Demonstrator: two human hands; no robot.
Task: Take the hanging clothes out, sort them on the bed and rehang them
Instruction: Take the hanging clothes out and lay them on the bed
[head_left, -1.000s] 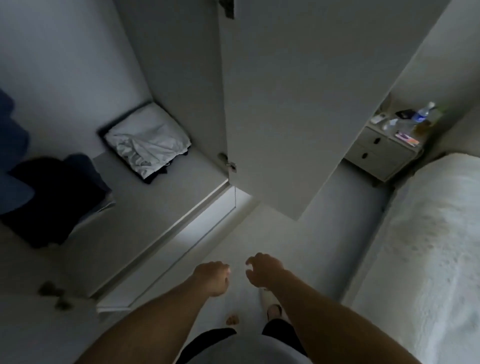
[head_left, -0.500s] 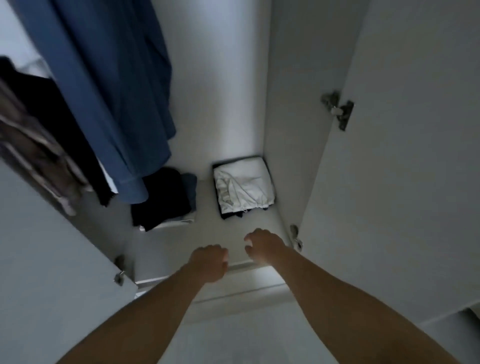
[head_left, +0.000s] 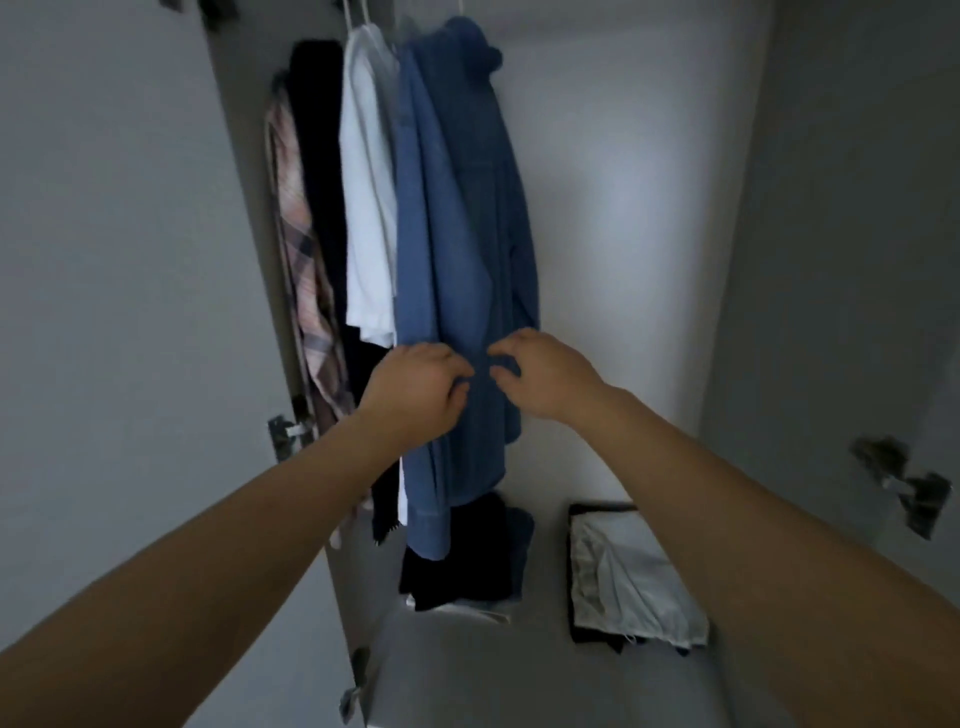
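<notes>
Head, both hands perhaps touching blue shirt (head_left: 457, 249)

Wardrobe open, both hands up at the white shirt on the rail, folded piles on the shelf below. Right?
Not quite. In the head view both hands, left hand and right hand, are at the blue shirt, not the white shirt, which hangs beside it. The wardrobe is open, with folded piles on the shelf below.

bedroom, home | open wardrobe (head_left: 597, 208) | hanging clothes (head_left: 457, 234) | folded stacks (head_left: 634, 577)
</notes>
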